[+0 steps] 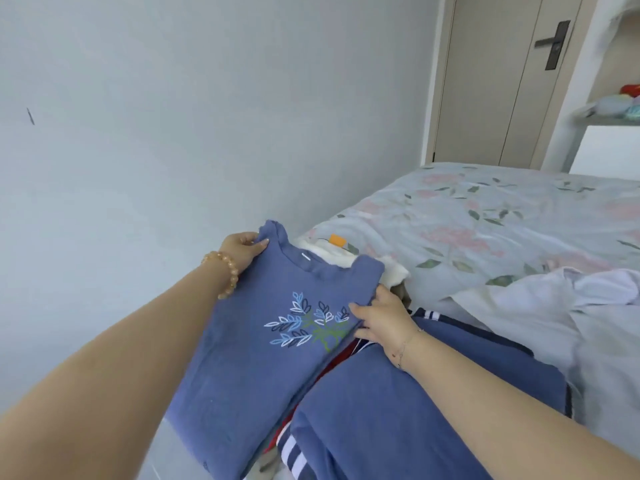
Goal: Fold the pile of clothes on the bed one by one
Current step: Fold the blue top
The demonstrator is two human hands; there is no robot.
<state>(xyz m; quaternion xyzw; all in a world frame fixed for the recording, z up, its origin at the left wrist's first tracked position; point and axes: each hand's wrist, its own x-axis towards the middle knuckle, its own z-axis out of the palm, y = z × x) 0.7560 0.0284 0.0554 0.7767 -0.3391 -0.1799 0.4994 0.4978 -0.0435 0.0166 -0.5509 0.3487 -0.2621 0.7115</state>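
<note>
I see the left hand (pixel 244 249) pinching the left shoulder of the blue top with the leaf print (pixel 277 327), thumb curled over the cloth, while the right hand (pixel 382 318) grips the top's right edge just under the other shoulder, fingers tucked beneath it. The top lies face up and narrow at the near left edge of the bed (pixel 485 216), on a heap of clothes: a white garment (pixel 391 268) past its collar and blue folded pieces (pixel 398 410) with red and striped cloth beside it. Crumpled white clothes (pixel 554 306) lie toward the bed's right side.
</note>
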